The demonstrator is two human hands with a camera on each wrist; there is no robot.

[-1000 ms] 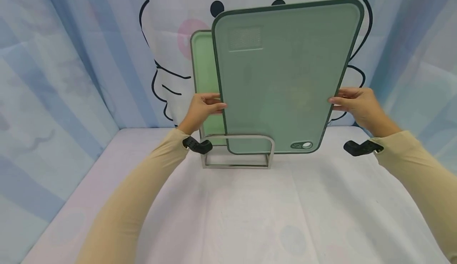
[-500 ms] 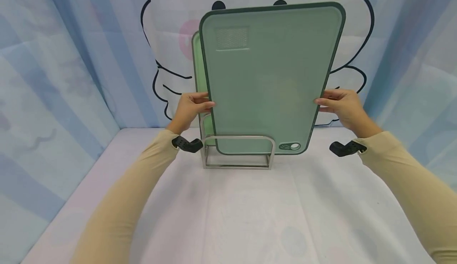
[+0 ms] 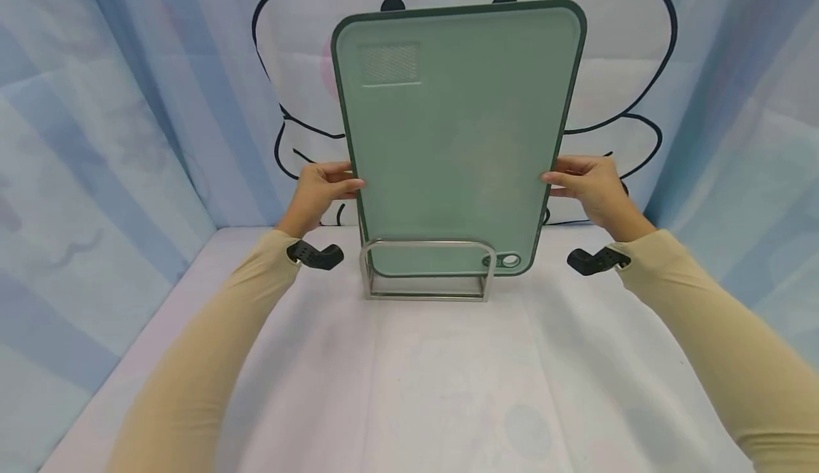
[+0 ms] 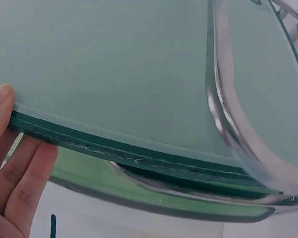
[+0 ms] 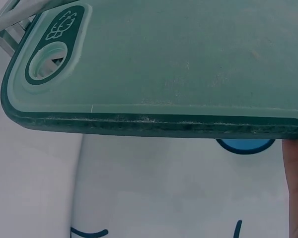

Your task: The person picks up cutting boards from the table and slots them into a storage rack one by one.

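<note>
A dark-rimmed green cutting board [image 3: 454, 139] stands nearly upright, tilted slightly, its lower part behind the front bar of a metal rack [image 3: 429, 243]. Its lower right corner, with the hanging hole, extends past the rack's right side. My left hand [image 3: 320, 192] pinches the board's left edge, thumb in front and fingers behind. On the opposite edge, my right hand [image 3: 591, 188] grips it likewise. Behind it, a lighter green board [image 4: 82, 171] shows in the left wrist view; the head view hides it. Whether the held board's bottom touches the rack, I cannot tell.
The rack stands on a table with a pale cloth [image 3: 448, 373]. A patterned curtain [image 3: 614, 67] hangs close behind the boards, with blue-striped fabric at both sides. Each wrist wears a black device.
Both hands have carried the cutting board leftward, from overhanging the rack's right side to mostly over the rack. It now covers the lighter green board in the head view.
</note>
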